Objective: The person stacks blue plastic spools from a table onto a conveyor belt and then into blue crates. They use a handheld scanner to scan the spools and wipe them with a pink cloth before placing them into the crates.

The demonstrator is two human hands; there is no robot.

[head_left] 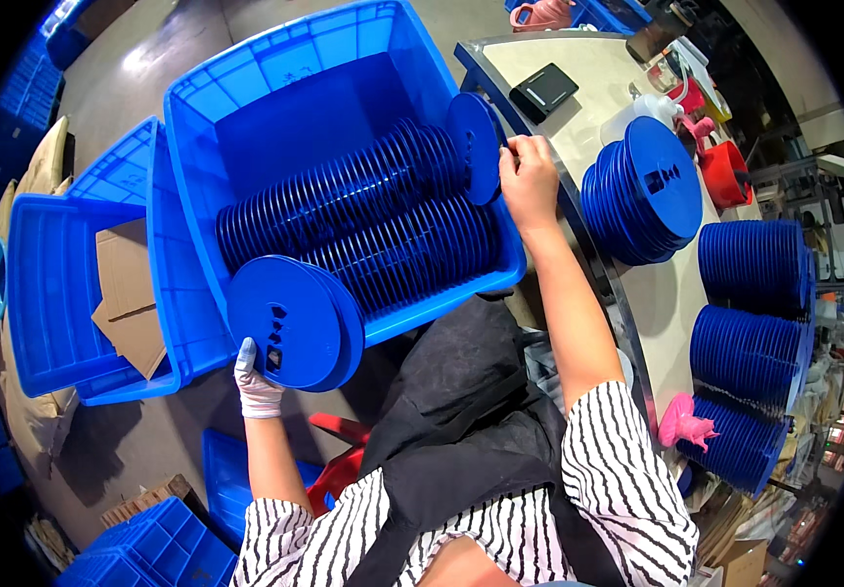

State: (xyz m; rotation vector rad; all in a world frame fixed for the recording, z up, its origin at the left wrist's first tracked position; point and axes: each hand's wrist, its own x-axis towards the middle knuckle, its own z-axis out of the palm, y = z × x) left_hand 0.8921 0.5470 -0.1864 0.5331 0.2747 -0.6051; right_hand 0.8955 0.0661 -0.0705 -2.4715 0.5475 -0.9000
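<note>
At the blue bin [256,73], the right grip [532,184] pinches a disc [481,147], the partly hidden left grip [256,386] stacked discs [303,301].

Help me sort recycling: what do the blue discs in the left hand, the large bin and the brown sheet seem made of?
Blue discs: probably rigid plastic, satin, given the even colour and soft sheen.
Large bin: likely moulded plastic, glossy, with ribbed walls.
Brown sheet: apparently cardboard, matte, with creases.

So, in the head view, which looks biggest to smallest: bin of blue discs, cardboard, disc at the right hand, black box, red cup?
Bin of blue discs
Cardboard
Disc at the right hand
Black box and red cup: too alike to rank
</note>
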